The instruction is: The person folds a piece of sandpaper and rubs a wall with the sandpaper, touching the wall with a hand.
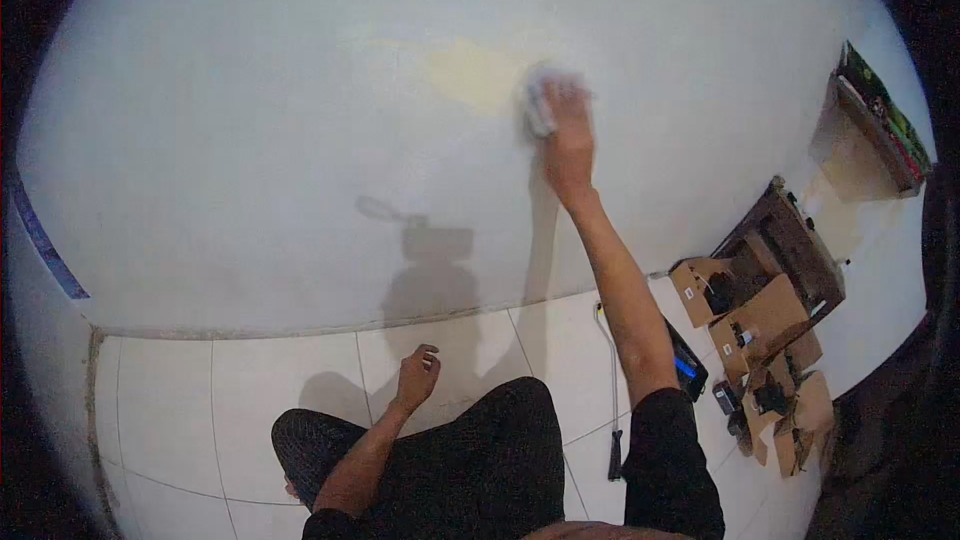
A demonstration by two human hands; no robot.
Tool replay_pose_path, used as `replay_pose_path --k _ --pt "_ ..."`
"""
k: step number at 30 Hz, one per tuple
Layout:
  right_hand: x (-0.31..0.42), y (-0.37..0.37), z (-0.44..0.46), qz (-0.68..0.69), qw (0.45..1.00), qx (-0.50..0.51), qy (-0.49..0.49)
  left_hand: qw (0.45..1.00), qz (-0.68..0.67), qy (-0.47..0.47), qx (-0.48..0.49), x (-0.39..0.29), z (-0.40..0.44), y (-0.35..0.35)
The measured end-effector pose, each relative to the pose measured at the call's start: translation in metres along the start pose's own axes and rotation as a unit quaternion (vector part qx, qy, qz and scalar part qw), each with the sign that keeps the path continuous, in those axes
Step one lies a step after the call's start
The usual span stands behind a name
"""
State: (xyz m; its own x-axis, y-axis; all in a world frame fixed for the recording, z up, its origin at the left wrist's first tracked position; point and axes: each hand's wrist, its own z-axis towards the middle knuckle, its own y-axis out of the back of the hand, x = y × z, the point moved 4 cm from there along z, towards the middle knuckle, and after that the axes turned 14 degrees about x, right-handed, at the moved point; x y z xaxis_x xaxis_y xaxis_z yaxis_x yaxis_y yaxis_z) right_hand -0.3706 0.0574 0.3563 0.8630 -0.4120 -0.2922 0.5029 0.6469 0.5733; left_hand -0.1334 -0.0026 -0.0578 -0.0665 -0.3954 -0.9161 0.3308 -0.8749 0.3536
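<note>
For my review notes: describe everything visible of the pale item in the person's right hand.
The pale item is a small whitish-grey wad, perhaps crumpled cloth or paper; blur hides its edges and exact material. The right hand holds it, apparently against the white wall, just right of the yellowish patch in the picture. It shows mainly along the hand's left side; the rest is hidden.

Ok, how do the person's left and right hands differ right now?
The right hand is raised at the wall, beside the yellow patch; the left hand is low, near the knees.
The right hand holds a pale thing, perhaps a cloth; the left hand appears empty, fingers loosely curled.
The right hand looks blurred; the left hand is sharper.
Both are bare.
</note>
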Motion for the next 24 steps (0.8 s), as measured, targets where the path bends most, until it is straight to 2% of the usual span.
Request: replay_pose_path --k 1,2,3,4,5,6,7,8,10,11,12,13,14,15,16,17,19,20,21,22,23,24 --pt "-0.002 0.0 0.008 0.0 1.0 0.0 0.001 1.0 -0.017 0.009 0.002 -0.002 0.0 0.0" --pt "-0.023 0.007 0.011 0.152 0.967 -0.112 -0.169 1.0 -0.019 0.01 0.002 -0.003 0.001 0.0" --pt "-0.039 0.006 0.005 0.292 0.871 -0.218 -0.33 1.0 -0.014 0.021 0.002 -0.001 0.002 0.0" --pt "-0.021 0.006 0.012 0.097 0.943 -0.175 -0.265 0.999 -0.009 0.033 0.005 0.0 0.001 -0.001" --pt "-0.005 0.002 0.013 0.01 0.985 -0.101 -0.137 0.999 -0.008 0.032 0.009 0.001 0.0 -0.001" --pt "0.006 0.0 0.011 0.013 1.0 -0.022 0.001 1.0 -0.005 0.02 0.015 -0.003 0.0 -0.001" --pt "0.017 -0.003 0.009 0.017 0.988 0.059 0.141 1.0 -0.002 0.009 0.02 -0.007 0.001 0.0" --pt "0.014 0.0 0.011 0.017 0.988 0.059 0.141 1.0 -0.002 0.008 0.019 -0.01 0.002 -0.001" --pt "-0.001 0.009 0.02 0.005 0.999 0.004 0.045 0.998 0.004 0.051 0.021 -0.01 0.001 0.002" --pt "-0.015 0.013 0.025 0.033 0.99 -0.081 -0.11 0.998 0.004 0.054 0.018 -0.01 -0.001 0.004" --pt "-0.035 0.019 0.031 0.189 0.936 -0.134 -0.266 0.998 -0.008 0.063 0.025 -0.008 -0.001 0.003" --pt "-0.049 0.02 0.029 0.332 0.83 -0.179 -0.41 0.997 -0.02 0.071 0.034 -0.006 -0.001 0.002" --pt "-0.043 0.02 0.029 0.332 0.831 -0.178 -0.411 0.997 -0.021 0.071 0.034 -0.005 0.0 0.001" --pt "-0.022 0.024 0.038 0.163 0.944 -0.143 -0.25 0.997 -0.013 0.066 0.041 -0.005 0.001 -0.001" --pt "-0.001 0.025 0.044 -0.016 0.992 -0.098 -0.073 0.997 -0.004 0.06 0.048 -0.004 0.002 -0.002" --pt "0.008 0.02 0.044 -0.045 0.995 -0.02 0.088 0.997 -0.005 0.058 0.05 -0.003 0.002 -0.003" --pt "0.02 0.03 0.045 -0.062 0.978 0.026 0.2 0.998 0.02 0.03 0.051 -0.005 0.0 -0.002" --pt "0.017 0.027 0.047 -0.061 0.978 0.025 0.199 0.998 0.022 0.03 0.05 -0.005 0.0 0.0" --pt "-0.006 0.03 0.05 0.029 0.997 -0.078 0.006 0.999 0.033 0.013 0.036 -0.002 -0.002 0.0" --pt "-0.028 0.034 0.05 0.118 0.959 -0.177 -0.186 0.999 0.045 -0.006 0.02 -0.004 -0.002 0.002" --pt "-0.053 0.034 0.047 0.236 0.879 -0.214 -0.355 0.999 0.047 -0.007 0.017 -0.004 -0.001 0.003" --pt "-0.053 0.035 0.05 0.247 0.868 -0.206 -0.378 0.999 0.051 0.011 0.016 -0.003 -0.001 0.003"
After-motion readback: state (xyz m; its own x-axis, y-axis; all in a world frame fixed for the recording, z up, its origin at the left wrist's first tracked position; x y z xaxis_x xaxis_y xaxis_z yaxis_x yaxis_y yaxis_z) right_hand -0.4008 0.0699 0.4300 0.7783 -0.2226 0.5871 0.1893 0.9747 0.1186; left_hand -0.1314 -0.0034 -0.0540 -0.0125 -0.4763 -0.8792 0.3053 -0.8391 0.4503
